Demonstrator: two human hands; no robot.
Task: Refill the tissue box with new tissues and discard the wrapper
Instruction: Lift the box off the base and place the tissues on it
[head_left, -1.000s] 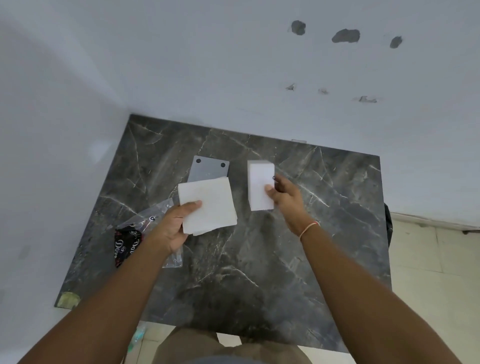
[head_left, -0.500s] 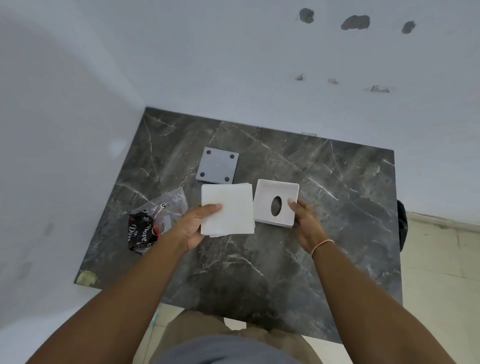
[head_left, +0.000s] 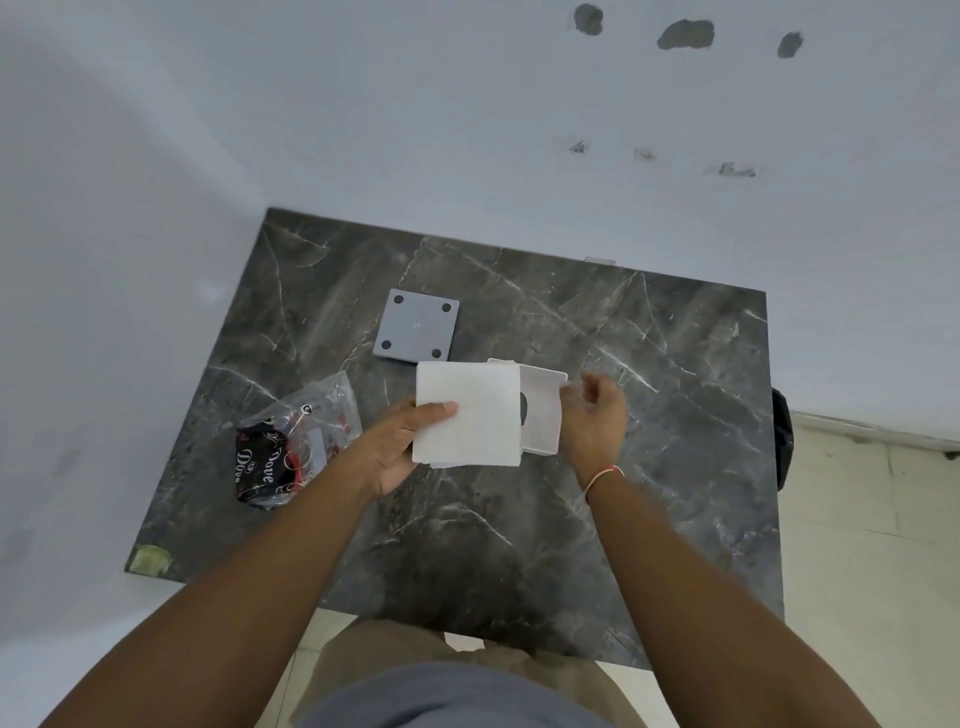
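Tissues in left hand's grip, overlapping box.

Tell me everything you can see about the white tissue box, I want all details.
The white tissue box is a small square shell, plastic-looking, lying upside down on the dark marble table with its open side up. A dark oval slot shows in its floor. The tissue stack held by the left hand covers its left part. The right hand is at its right wall; contact is unclear.
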